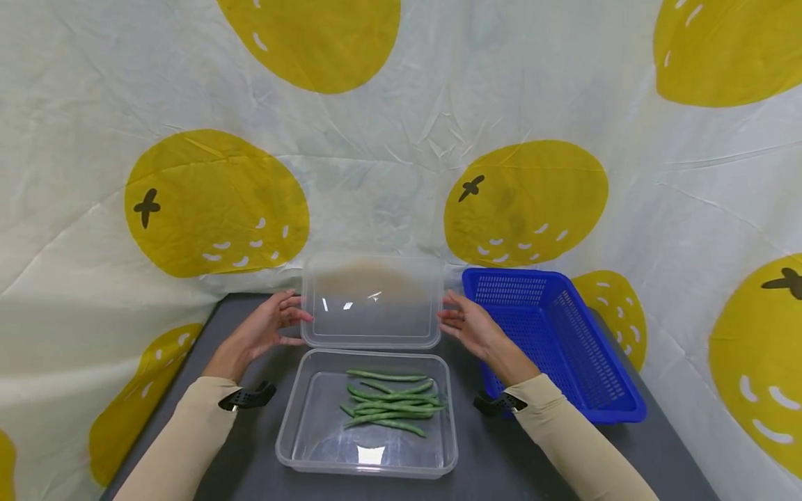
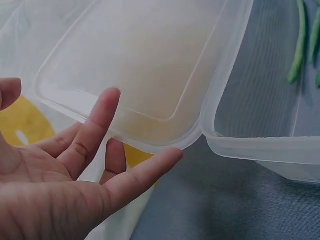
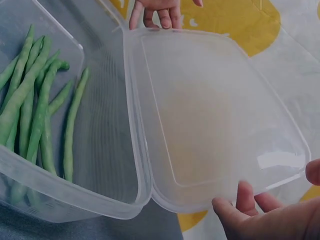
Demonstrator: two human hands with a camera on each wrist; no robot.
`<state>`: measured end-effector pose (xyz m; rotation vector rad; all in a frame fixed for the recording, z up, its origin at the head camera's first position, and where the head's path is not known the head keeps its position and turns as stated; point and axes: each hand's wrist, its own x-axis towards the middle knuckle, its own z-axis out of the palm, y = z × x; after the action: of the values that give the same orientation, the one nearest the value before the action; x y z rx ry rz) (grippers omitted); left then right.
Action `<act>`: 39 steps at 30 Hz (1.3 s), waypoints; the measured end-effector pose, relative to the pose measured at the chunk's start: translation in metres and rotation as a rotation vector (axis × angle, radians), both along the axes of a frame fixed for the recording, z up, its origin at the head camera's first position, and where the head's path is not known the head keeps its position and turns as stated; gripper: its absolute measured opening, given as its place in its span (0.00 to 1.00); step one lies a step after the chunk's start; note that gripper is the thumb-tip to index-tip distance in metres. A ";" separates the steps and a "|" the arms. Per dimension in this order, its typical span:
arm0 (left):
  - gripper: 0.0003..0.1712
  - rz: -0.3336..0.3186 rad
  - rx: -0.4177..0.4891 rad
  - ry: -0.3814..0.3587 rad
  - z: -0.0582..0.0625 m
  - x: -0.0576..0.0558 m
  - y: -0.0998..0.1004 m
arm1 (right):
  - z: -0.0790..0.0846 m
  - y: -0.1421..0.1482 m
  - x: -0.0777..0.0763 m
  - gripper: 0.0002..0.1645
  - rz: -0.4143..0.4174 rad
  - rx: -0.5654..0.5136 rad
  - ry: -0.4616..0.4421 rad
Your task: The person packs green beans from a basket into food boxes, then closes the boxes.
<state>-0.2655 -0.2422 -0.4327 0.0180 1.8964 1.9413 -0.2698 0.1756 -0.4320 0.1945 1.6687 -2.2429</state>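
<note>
A clear plastic lid (image 1: 371, 316) stands tilted up behind a clear food container (image 1: 313, 445), its lower edge close to the container's back rim. Green beans (image 1: 395, 410) lie in a loose bundle inside the container. At the lid's left side is my left hand (image 1: 266, 325), its fingers spread and fairly straight, one fingertip overlapping the lid's face in the left wrist view. My right hand (image 1: 477, 332) is at the opposite side, fingertips right at the lid's edge and the thumb apart from the fingers in the right wrist view. Neither hand curls round the lid.
To the right, a blue perforated basket (image 1: 551, 348) sits on the dark grey table (image 1: 250, 445), under and beyond my right forearm. Behind the table hangs a pale cloth (image 1: 376, 202) printed with large yellow fruit. Each wrist wears a black strap.
</note>
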 end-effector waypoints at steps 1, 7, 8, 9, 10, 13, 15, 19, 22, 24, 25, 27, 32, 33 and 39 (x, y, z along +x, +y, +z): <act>0.43 -0.001 -0.003 0.007 0.000 0.001 0.000 | 0.000 0.001 0.001 0.33 0.008 0.007 0.008; 0.41 0.034 -0.015 0.032 -0.001 0.010 -0.001 | -0.004 0.009 0.005 0.32 0.034 0.049 0.052; 0.38 0.050 -0.013 0.031 -0.001 0.011 -0.001 | -0.005 0.010 0.006 0.29 0.029 0.046 0.054; 0.35 0.066 -0.013 0.034 -0.001 0.012 -0.001 | -0.007 0.011 0.006 0.27 0.030 0.047 0.058; 0.32 0.081 -0.023 0.038 -0.002 0.013 0.000 | -0.008 0.011 0.006 0.24 0.025 0.052 0.060; 0.25 0.108 -0.077 0.070 -0.004 0.015 0.002 | -0.012 0.013 0.006 0.17 0.022 0.107 0.075; 0.21 0.120 -0.123 0.097 -0.006 0.017 0.003 | -0.014 0.013 0.007 0.15 0.024 0.161 0.089; 0.15 0.102 -0.134 0.126 -0.008 0.018 0.004 | -0.014 0.015 0.010 0.13 0.037 0.270 0.104; 0.13 0.068 -0.114 0.138 -0.009 0.019 0.003 | -0.015 0.017 0.011 0.14 0.053 0.329 0.102; 0.12 0.042 -0.117 0.148 -0.010 0.020 0.002 | -0.016 0.019 0.011 0.17 0.067 0.372 0.109; 0.13 0.033 -0.124 0.151 -0.009 0.020 0.002 | -0.016 0.020 0.010 0.20 0.078 0.389 0.115; 0.16 0.012 -0.140 0.149 -0.009 0.022 0.001 | -0.017 0.021 0.009 0.27 0.101 0.413 0.134; 0.32 -0.029 -0.168 0.109 -0.006 0.025 -0.001 | -0.016 0.025 0.007 0.38 0.157 0.437 0.171; 0.35 -0.035 -0.170 0.099 -0.006 0.026 -0.001 | -0.016 0.026 0.007 0.38 0.164 0.441 0.177; 0.39 -0.115 -0.171 0.073 -0.005 0.029 -0.002 | -0.016 0.028 0.006 0.33 0.173 0.472 0.191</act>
<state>-0.2361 -0.2444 -0.4374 0.1461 2.0555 1.7199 -0.2635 0.2038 -0.4477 -0.0557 2.2063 -1.7598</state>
